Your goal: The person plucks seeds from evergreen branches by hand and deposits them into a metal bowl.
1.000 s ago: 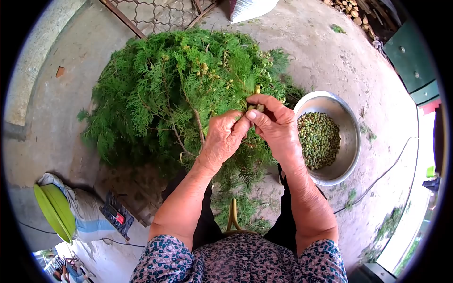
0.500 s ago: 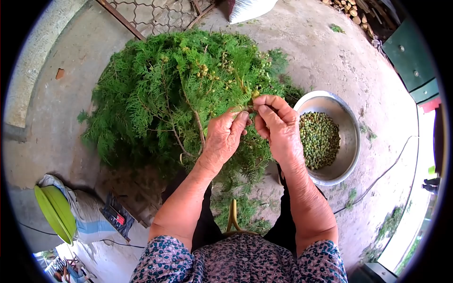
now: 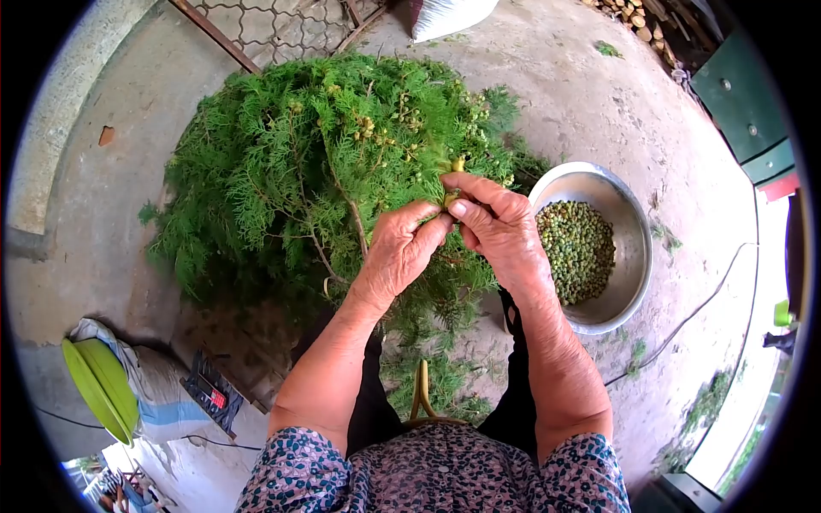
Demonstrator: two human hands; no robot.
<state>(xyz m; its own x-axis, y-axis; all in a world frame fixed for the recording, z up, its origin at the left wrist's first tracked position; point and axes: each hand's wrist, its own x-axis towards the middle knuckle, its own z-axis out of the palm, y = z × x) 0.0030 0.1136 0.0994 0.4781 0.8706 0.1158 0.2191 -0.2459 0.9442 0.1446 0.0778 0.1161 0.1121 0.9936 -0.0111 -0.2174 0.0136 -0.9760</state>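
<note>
A large heap of green conifer branches (image 3: 274,171) with small yellow-green cones (image 3: 365,128) lies in front of me. Over its right part, my left hand (image 3: 404,248) pinches a thin green sprig, its fingertips close to those of the other hand. My right hand (image 3: 503,229) has thumb and fingers closed on a small greenish cone (image 3: 450,198); another yellowish cone (image 3: 458,163) shows just above the fingers. Beside my right wrist stands a round metal basin (image 3: 634,256), partly filled with small green and brown cones (image 3: 577,252).
A white sack (image 3: 449,17) and a metal grate (image 3: 274,30) are at the top. Stacked firewood (image 3: 637,19) and a green cabinet (image 3: 740,107) stand at the upper right. A lime-green tub (image 3: 98,389) is at the lower left; a cable (image 3: 684,321) crosses the floor at right.
My right fingertips have shifted slightly left and closed around the small cone, near my left fingertips. The heap and basin look much the same.
</note>
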